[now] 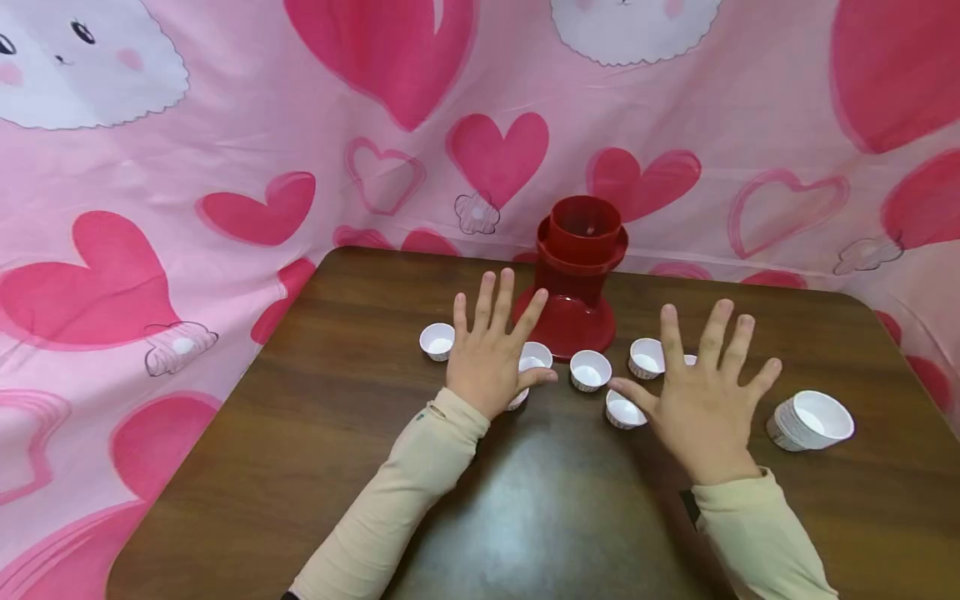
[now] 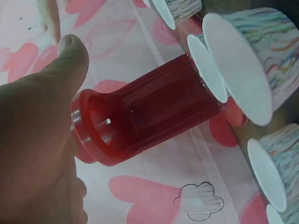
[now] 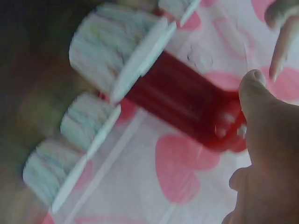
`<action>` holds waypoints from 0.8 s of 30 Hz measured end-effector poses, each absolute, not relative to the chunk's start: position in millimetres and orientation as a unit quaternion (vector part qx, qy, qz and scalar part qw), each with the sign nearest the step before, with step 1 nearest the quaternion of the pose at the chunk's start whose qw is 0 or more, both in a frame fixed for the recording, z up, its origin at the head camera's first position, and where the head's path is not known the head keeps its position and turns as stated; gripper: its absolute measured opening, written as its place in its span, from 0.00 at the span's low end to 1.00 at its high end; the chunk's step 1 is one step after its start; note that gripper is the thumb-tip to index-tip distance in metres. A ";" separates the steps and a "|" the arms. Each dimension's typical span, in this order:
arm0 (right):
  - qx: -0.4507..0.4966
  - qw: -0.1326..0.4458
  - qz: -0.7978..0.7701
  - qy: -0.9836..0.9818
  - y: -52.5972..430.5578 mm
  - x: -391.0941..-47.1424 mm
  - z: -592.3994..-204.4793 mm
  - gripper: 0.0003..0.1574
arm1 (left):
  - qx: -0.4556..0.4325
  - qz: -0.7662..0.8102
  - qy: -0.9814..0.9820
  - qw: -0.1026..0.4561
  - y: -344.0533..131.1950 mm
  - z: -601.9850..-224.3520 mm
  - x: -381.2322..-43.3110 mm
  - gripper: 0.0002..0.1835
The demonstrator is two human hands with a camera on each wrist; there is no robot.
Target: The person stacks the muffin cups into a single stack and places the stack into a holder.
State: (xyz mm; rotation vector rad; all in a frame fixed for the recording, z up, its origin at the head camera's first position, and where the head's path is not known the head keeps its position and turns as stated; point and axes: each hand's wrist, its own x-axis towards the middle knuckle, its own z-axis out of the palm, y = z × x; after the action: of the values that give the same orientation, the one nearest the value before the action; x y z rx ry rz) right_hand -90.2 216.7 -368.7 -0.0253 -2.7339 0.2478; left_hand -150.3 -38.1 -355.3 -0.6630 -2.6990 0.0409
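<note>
Both hands hover over the table with their fingers spread wide and nothing held. My left hand [image 1: 487, 358] overlaps two small paper baking cups [image 1: 536, 353] in the head view, partly hiding them. My right hand [image 1: 705, 404] has its thumb over the near paper cup [image 1: 624, 412], and another cup's rim peeks out behind its fingers. Between the hands stands a white-lined cup [image 1: 590, 370]. The left wrist view shows the colourful streaked outside of a cup [image 2: 275, 51]. Behind the cups rises a red plastic stand [image 1: 573, 279] with a round base and open top.
A nested stack of paper cups [image 1: 812, 421] leans on its side to the right of my right hand. One more cup [image 1: 437, 341] sits left of my left hand. The brown wooden table [image 1: 300, 450] meets a pink heart-print cloth [image 1: 247, 100] at its back and left.
</note>
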 end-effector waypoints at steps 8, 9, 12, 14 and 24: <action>0.009 0.134 0.165 -0.977 282.1 -77.5 -347.4 0.67 | -0.247 -0.064 -0.957 0.136 -68.0 -349.2 -169.0 0.53; 0.012 0.130 0.168 -0.977 294.0 -72.2 -349.2 0.67 | -0.248 -0.088 -0.958 0.118 -77.1 -349.3 -171.8 0.51; -0.015 0.115 0.164 -0.980 333.6 -52.0 -360.6 0.65 | -0.245 -0.142 -0.958 0.051 -106.3 -353.0 -180.7 0.47; -0.037 0.112 0.171 -0.978 360.0 -39.1 -371.5 0.66 | -0.240 -0.166 -0.957 0.002 -125.6 -355.9 -186.6 0.47; -0.010 0.002 0.275 -0.961 425.3 -37.3 -399.9 0.47 | -0.209 -0.187 -0.956 -0.086 -153.5 -373.5 -211.2 0.50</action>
State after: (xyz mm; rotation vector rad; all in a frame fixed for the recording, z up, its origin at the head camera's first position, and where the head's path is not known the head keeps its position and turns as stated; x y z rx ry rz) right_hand -37.3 425.3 -399.9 -0.0308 -3.0170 0.8627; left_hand -211.2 -153.5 -373.5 -0.6939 -3.1799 -0.6229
